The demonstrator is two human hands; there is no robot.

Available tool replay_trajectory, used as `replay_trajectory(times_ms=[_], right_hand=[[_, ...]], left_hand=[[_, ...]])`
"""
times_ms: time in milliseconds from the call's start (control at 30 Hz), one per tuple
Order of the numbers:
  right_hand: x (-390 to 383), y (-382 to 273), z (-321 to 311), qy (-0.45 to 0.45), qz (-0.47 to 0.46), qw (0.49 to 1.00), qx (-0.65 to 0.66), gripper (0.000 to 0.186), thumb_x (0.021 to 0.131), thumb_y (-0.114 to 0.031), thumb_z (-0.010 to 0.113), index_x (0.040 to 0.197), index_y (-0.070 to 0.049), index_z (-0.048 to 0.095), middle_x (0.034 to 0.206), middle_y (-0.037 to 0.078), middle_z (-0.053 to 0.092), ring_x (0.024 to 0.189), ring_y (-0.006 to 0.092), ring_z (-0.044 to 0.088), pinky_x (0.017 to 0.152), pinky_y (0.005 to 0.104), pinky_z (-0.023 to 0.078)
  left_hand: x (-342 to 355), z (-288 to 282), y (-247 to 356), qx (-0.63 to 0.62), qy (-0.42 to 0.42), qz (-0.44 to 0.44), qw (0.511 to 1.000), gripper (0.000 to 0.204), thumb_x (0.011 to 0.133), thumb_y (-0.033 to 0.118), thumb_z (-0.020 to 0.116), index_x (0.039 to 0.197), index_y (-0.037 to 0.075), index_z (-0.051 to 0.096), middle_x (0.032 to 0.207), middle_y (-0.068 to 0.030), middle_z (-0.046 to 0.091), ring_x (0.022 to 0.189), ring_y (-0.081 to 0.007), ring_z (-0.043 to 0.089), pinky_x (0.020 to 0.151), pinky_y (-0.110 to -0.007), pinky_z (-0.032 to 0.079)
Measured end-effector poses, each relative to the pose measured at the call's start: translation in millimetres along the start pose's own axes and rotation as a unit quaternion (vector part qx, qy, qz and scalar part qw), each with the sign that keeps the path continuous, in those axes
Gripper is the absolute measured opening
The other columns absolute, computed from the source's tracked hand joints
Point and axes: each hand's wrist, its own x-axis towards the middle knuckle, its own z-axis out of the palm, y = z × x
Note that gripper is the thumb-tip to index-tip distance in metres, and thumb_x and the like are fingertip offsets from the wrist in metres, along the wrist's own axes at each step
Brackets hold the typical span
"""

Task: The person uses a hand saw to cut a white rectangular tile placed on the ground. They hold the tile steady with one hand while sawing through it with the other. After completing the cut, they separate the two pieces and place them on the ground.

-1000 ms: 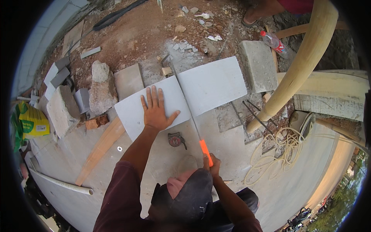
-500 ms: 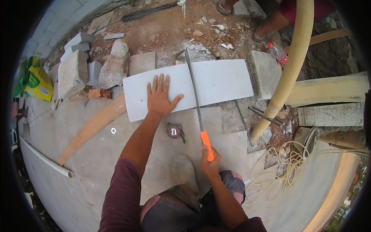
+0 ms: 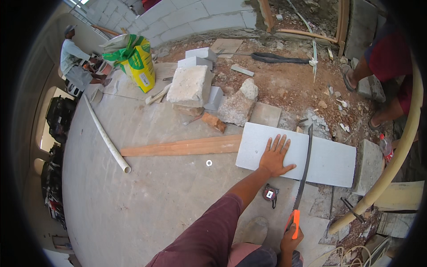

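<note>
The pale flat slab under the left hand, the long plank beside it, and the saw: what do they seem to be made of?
The pale grey flat slab looks like lightweight concrete or cement board: matte, chalky, sharp-edged. The long reddish-brown plank seems raw wood, unpainted. The hand saw has a dark, probably steel blade and an orange handle, likely plastic, held in the right hand. The left hand lies flat on the slab.

Beside the flat pale grey rectangular block (image 3: 327, 161), the lower end of the orange saw handle (image 3: 294, 220) is covered by the right hand (image 3: 291, 238), whose wrist is cut off by the lower edge. The block surface beneath the left hand (image 3: 274, 156) is hidden. Beyond the block, a standing person (image 3: 384, 66) is cropped by the dark rim.
</note>
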Motion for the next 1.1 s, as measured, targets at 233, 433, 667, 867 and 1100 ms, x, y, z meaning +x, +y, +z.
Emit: replay_trajectory(times_ms=[233, 433, 667, 867, 1100], right_hand=[[20, -34, 5, 0.032, -0.128, 0.991, -0.027, 0.051, 0.111, -0.036, 0.048, 0.091, 0.007, 0.067, 0.08, 0.016, 0.067, 0.073, 0.0264, 0.064, 0.07, 0.0407, 0.052], [18, 9, -2, 0.028, -0.105, 0.993, -0.041, 0.041, 0.107, -0.027, 0.052, 0.08, 0.003, 0.059, 0.066, 0.006, 0.055, 0.06, 0.0185, 0.05, 0.056, 0.0378, 0.041], [5, 23, 2, -0.008, 0.005, 0.998, -0.059, 0.034, 0.099, -0.019, 0.058, 0.074, 0.003, 0.058, 0.062, 0.012, 0.06, 0.056, 0.0217, 0.055, 0.053, 0.043, 0.042], [23, 15, -14, 0.006, 0.033, 0.999, -0.04, 0.035, 0.103, -0.018, 0.057, 0.075, 0.002, 0.057, 0.062, 0.005, 0.049, 0.059, 0.0144, 0.05, 0.057, 0.0356, 0.043], [-46, 18, -34, 0.004, -0.003, 0.999, -0.043, 0.031, 0.104, -0.014, 0.054, 0.078, 0.003, 0.06, 0.062, 0.005, 0.05, 0.057, 0.0105, 0.05, 0.053, 0.034, 0.042]], left_hand=[[-15, 4, 4, -0.048, 0.008, -0.02, 0.999, 0.105, 0.094, 0.074, 0.049, 0.167, 0.005, 0.02, 0.174, -0.0194, 0.015, 0.162, -0.0371, 0.007, 0.13, -0.056, 0.004], [-9, 2, 10, -0.045, 0.006, -0.012, 0.999, 0.104, 0.094, 0.074, 0.049, 0.167, 0.005, 0.021, 0.174, -0.0198, 0.017, 0.162, -0.037, 0.008, 0.13, -0.056, 0.005], [-2, 20, -2, -0.014, 0.025, -0.015, 0.999, 0.106, 0.093, 0.076, 0.051, 0.165, 0.003, 0.025, 0.173, -0.0202, 0.019, 0.162, -0.0376, 0.01, 0.13, -0.056, 0.004], [1, 21, 11, -0.012, -0.002, -0.018, 1.0, 0.113, 0.089, 0.078, 0.054, 0.166, 0.002, 0.023, 0.174, -0.0215, 0.015, 0.162, -0.0383, 0.004, 0.129, -0.057, -0.001], [11, 21, 14, 0.013, 0.031, -0.007, 0.999, 0.106, 0.091, 0.075, 0.053, 0.166, 0.005, 0.024, 0.173, -0.0181, 0.021, 0.162, -0.0359, 0.009, 0.13, -0.055, 0.001]])
